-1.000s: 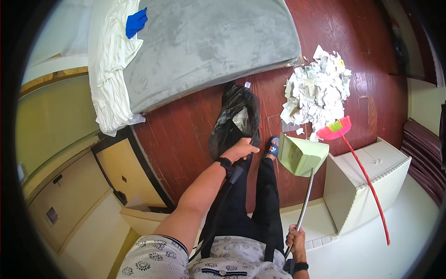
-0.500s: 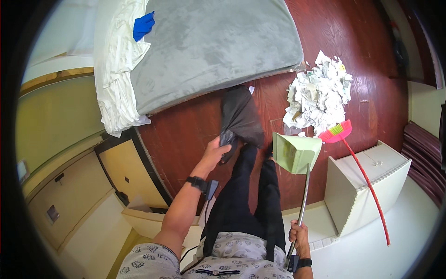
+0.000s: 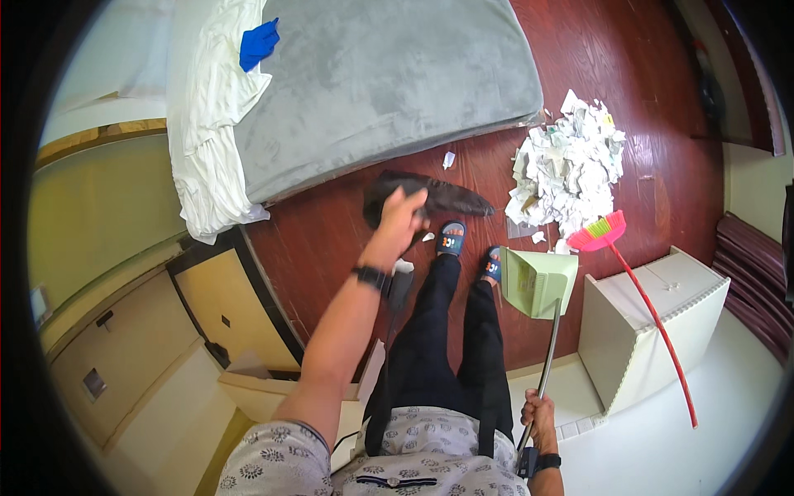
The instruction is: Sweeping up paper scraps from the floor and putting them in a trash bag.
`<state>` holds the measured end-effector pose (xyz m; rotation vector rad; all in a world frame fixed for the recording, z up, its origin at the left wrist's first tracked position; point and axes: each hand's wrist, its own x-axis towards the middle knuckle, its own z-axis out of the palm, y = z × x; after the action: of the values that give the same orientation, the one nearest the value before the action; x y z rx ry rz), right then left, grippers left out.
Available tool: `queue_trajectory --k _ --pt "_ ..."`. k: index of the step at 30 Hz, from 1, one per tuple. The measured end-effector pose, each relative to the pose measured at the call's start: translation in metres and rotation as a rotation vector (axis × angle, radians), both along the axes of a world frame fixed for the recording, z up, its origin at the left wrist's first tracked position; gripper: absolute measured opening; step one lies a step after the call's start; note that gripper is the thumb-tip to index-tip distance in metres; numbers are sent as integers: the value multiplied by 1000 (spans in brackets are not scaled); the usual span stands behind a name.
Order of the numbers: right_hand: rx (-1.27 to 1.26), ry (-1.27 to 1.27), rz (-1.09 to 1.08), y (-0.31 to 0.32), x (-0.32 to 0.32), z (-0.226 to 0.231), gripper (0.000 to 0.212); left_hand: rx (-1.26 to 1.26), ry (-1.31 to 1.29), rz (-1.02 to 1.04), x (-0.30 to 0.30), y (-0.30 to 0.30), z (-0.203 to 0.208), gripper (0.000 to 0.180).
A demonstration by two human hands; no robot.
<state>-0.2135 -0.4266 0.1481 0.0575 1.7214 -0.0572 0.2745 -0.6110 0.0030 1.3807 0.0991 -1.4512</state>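
My left hand (image 3: 402,217) is closed on a dark plastic bag (image 3: 453,195), which spreads limply to both sides just above my feet. The fingers are slightly smeared by motion. Down at the right, my right hand (image 3: 539,413) grips the metal handle of a light green dustpan (image 3: 529,285). The pan is beside my right foot and its inside looks bare. A heap of torn white paper (image 3: 571,165) lies on the floor beyond it. A pink broom (image 3: 599,231) with a red stick leans on a white cabinet, its head by the heap's near edge.
A bed with a grey cover (image 3: 389,74) bounds the far side, with a white sheet (image 3: 211,157) and blue cloth (image 3: 259,45) at its left. The white cabinet (image 3: 645,318) stands to the right. Paper scraps (image 3: 449,159) dot the dark red wooden floor (image 3: 322,240).
My left hand has moved up and slightly right with the bag, which now stretches sideways instead of hanging lengthwise, uncovering my feet. The dustpan has shifted slightly right and nearer.
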Motion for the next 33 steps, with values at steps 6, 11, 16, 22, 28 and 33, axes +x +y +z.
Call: queue_trajectory --k 6,11,16,22,28,33 --pt "-21 21 1 -3 10 19 6 -89 -18 -324 58 -77 -25 81" --pt "-23 -3 -25 1 12 24 7 -60 -98 -247 73 -38 -5 67" --pt "-25 -92 -1 -9 6 23 6 130 -183 -319 20 46 28 43" --pt "-62 -192 -64 -42 -20 29 19 -121 -234 -903 -131 91 76 39" --pt "-127 -77 864 -16 -89 11 22 -424 -388 -1450 -237 78 174 50" --pt "-138 -131 725 -12 -113 -22 17 -760 -545 -1676 -309 78 217 58"
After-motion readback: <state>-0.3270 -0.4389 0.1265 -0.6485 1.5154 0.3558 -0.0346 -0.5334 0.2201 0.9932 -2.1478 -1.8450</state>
